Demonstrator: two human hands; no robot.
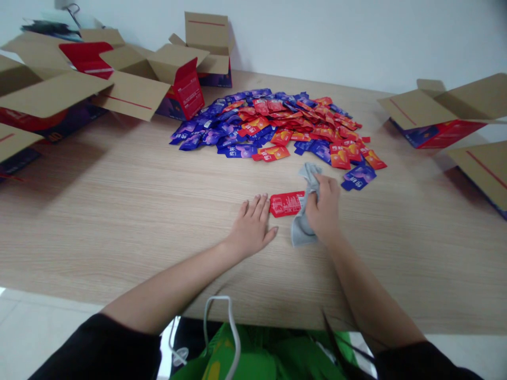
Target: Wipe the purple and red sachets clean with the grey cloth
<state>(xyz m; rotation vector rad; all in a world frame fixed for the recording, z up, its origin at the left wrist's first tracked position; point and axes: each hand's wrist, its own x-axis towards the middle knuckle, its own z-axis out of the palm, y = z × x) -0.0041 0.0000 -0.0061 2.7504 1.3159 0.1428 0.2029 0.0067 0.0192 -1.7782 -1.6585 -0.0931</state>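
Table (119, 227): right hand (325, 211), grip clamped on cloth (304, 228); left hand (250, 227), grip apart, beside packet (285, 205).

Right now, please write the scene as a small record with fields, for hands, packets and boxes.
left hand: flat on table, left of red packet
right hand: holds grey cloth over packet's right end
red packet: lying flat, printed text up
heap of packets: red and blue, beyond both hands
boxes: open, left and right of heap
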